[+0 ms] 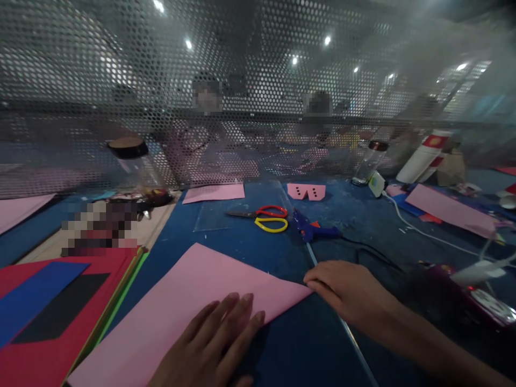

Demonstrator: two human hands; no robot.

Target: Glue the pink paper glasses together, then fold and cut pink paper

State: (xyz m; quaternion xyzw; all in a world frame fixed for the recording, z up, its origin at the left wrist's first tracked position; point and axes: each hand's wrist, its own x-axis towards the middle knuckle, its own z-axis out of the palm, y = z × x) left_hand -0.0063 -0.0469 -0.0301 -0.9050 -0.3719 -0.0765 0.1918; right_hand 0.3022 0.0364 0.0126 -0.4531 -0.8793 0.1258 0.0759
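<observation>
A large pink paper sheet (193,301) lies on the blue table (306,344) in front of me. My left hand (213,344) rests flat on the sheet's near edge, fingers stretched out and together. My right hand (346,290) lies at the sheet's right corner, its fingertips touching the point; its fingers are curled low and I cannot see whether they pinch the paper. A thin clear ruler or strip (350,333) runs under the right hand.
Scissors with red and yellow handles (266,217) and a blue glue gun (314,230) lie beyond the sheet. Stacked red, blue and black paper (52,312) sits at left. Pink scraps, jars, a power strip (484,301) and cables crowd the right. People sit behind a perforated screen (258,97).
</observation>
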